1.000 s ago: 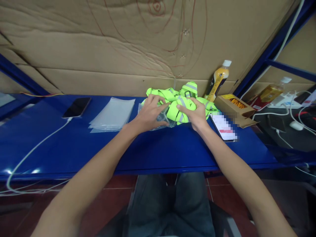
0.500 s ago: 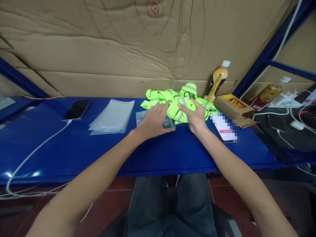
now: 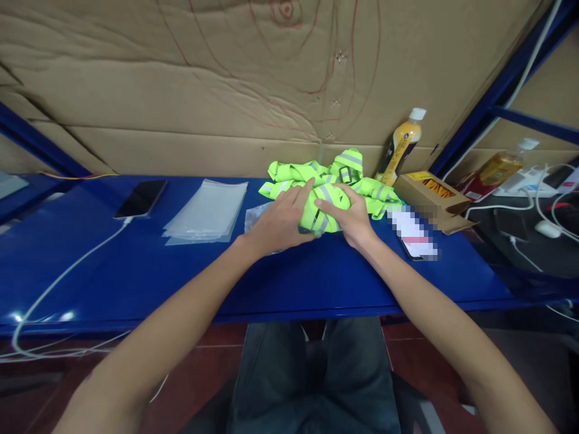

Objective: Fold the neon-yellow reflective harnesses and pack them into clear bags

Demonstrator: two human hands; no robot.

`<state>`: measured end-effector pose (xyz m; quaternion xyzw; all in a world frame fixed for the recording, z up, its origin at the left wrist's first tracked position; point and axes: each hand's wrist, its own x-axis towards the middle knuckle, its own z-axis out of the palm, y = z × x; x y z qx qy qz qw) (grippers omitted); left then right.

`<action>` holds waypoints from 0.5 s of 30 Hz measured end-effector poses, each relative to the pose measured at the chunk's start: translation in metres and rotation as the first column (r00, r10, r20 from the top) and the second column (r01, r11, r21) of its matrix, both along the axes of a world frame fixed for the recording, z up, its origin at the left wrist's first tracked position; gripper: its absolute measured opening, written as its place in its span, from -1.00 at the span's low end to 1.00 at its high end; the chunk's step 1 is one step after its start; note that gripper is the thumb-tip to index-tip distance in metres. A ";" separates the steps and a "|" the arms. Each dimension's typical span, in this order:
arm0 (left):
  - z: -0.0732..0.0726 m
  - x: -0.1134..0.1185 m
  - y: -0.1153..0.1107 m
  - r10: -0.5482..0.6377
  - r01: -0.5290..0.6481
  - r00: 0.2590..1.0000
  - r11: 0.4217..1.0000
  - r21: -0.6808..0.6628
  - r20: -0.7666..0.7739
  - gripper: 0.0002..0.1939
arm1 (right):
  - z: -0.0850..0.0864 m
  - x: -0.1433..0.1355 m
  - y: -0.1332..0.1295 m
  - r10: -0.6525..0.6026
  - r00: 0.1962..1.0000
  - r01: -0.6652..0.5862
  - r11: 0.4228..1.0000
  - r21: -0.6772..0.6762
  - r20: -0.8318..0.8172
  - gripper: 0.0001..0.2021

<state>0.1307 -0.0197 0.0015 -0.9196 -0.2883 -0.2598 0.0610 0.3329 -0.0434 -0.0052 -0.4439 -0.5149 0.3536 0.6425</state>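
A folded bundle of neon-yellow reflective strap point(image 3: 322, 211) with grey stripes sits between my two hands at mid-table. My right hand point(image 3: 351, 216) grips it from the right, thumb across its top. On the other side, my left hand point(image 3: 281, 223) is curved around the mouth of a clear plastic bag point(image 3: 254, 216), mostly hidden beneath the palm. The bundle's left end is at the bag's opening, against my left fingers. Behind lies a loose heap of the same reflective straps point(image 3: 294, 173) with a black buckle point(image 3: 345, 175).
Left of my hands lie a stack of clear bags point(image 3: 208, 211) and a phone point(image 3: 141, 199) on a white cable point(image 3: 75, 262). To the right are a lit phone point(image 3: 414, 238), an open cardboard box point(image 3: 429, 199) and a yellow drink bottle point(image 3: 400, 147). Cardboard point(image 3: 181, 144) walls the back.
My right hand and the bundle have shifted left and slightly nearer, into the bag's opening. Less of the bundle shows now. My left hand stays nearly in place.
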 end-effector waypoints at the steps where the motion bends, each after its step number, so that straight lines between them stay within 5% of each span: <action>1: 0.000 -0.001 0.001 -0.024 0.024 1.000 1.000 -0.007 0.002 0.30 | 0.001 0.000 -0.001 -0.001 0.999 0.000 1.000 0.008 0.036 -0.37; 6: 0.005 0.003 -0.005 0.018 -0.014 0.998 0.996 0.087 -0.054 0.27 | 0.005 -0.001 -0.004 -0.133 0.959 0.095 0.983 0.158 0.250 -0.46; 12: 0.015 0.006 -0.014 0.241 -0.246 0.969 0.960 0.133 0.058 0.28 | 0.005 -0.002 -0.004 -0.122 0.980 0.100 0.984 0.145 0.157 -0.46; 15: 0.011 0.006 -0.013 0.229 -0.235 0.971 0.965 0.115 0.061 0.12 | 0.004 -0.003 -0.003 -0.143 0.979 0.119 0.980 0.161 0.148 -0.47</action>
